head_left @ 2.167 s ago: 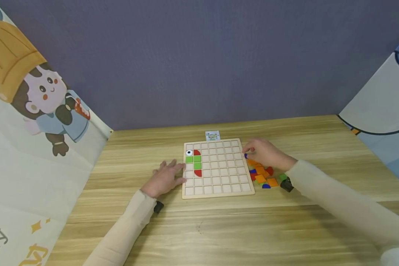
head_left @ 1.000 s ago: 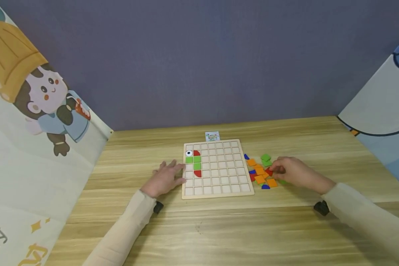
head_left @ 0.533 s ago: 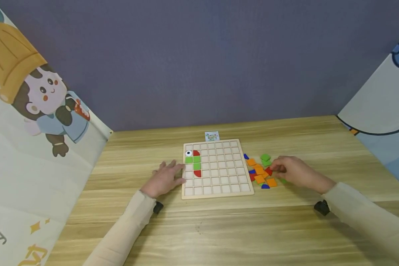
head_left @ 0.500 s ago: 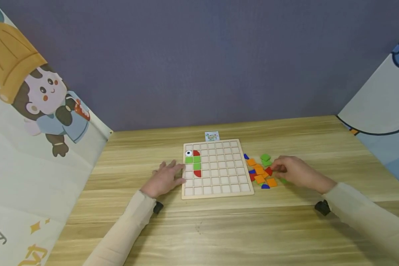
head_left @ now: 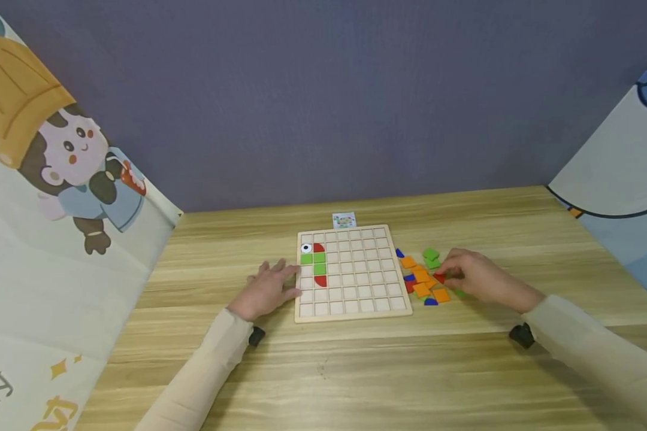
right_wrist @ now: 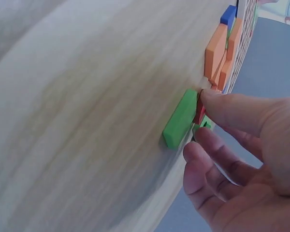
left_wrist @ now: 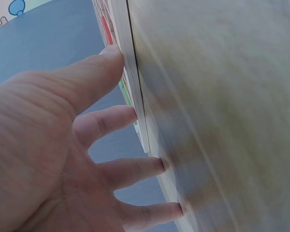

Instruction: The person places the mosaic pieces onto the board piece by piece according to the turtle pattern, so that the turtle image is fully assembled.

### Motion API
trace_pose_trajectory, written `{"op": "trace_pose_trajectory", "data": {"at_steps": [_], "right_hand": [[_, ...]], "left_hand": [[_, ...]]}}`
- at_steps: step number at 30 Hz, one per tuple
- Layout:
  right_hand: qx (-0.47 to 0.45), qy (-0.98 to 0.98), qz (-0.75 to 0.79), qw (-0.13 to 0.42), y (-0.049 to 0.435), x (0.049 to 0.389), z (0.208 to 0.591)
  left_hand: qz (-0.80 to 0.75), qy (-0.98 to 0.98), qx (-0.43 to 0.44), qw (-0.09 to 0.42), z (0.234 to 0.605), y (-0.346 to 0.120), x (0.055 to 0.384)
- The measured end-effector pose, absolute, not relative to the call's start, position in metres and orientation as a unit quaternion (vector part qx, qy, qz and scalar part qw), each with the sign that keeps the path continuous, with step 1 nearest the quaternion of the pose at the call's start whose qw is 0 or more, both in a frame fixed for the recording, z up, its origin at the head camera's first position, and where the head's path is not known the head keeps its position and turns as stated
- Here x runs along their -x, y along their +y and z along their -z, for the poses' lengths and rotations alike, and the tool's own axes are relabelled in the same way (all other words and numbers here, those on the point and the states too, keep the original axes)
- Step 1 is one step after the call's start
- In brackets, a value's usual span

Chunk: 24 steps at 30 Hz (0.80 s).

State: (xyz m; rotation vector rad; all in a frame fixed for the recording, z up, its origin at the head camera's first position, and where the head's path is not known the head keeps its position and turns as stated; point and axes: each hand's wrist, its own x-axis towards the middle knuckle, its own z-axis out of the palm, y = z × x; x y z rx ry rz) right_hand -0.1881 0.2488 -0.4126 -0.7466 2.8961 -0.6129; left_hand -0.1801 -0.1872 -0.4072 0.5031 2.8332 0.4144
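Note:
A wooden grid board (head_left: 363, 268) lies on the table. Its left columns hold a white eye tile (head_left: 306, 248), green square tiles (head_left: 320, 269) and two red quarter-round tiles (head_left: 320, 281). My left hand (head_left: 269, 290) is spread out, thumb and index finger touching the board's left edge. To the right of the board, my right hand (head_left: 474, 276) pinches a red tile (head_left: 439, 278) between thumb and index finger; its full shape is partly hidden. In the right wrist view a green tile (right_wrist: 181, 118) lies close to those fingertips.
Beside the board's right edge is a loose pile of orange tiles (head_left: 422, 290), with blue tiles (head_left: 431, 302) and green tiles (head_left: 431, 255) around it. A small printed card (head_left: 344, 220) lies behind the board. A dark blue panel (head_left: 356, 102) rises along the table's back edge.
My right hand has gone from a blue tile at the board's edge rightward to the red tile, which has just shifted slightly right. Green tiles at the back became visible. The left hand stays put.

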Motion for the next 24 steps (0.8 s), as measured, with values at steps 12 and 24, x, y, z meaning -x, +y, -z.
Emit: {"op": "trace_pose_trajectory", "data": {"at_steps": [12, 24], "right_hand": [[0.220, 0.954, 0.195, 0.054, 0.2415, 0.1907, 0.4126], [0.236, 0.949, 0.203, 0.049, 0.2448, 0.1930, 0.4171]], "left_hand": [[-0.143, 0.968, -0.170, 0.114, 0.4081, -0.1869, 0.1794], [-0.144, 0.969, -0.165, 0.118, 0.4086, -0.1873, 0.1804]]}}
